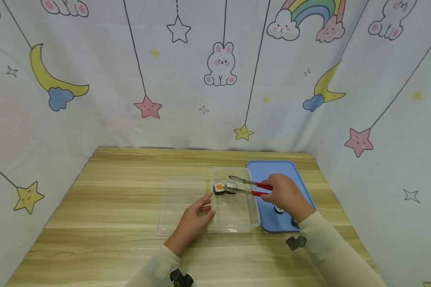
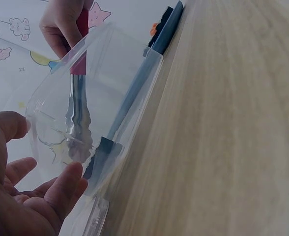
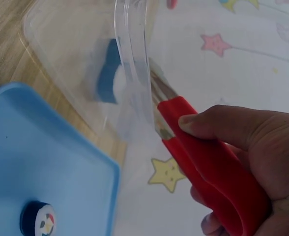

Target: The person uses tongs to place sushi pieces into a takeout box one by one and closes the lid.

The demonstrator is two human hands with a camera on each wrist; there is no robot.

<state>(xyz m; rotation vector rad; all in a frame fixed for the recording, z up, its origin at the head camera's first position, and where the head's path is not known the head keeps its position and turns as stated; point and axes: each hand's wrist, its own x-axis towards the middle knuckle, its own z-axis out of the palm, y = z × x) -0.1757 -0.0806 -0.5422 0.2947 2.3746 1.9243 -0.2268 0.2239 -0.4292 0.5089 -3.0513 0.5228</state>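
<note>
My right hand grips red-handled metal tongs over a clear plastic container. The tongs' arms are spread apart, their tips at the second of two sushi rolls inside. One sushi roll shows an orange centre and sits by the left wall; the other sushi roll is right beside it, partly covered by the tongs. On the container's left side rests my left hand, fingers extended and spread. In the left wrist view, its fingertips are at the clear wall.
A blue tray stands against the right of the container, with a sushi roll on it and another dark piece near my right wrist. A clear lid lies flat to the left. Printed curtains enclose the wooden table.
</note>
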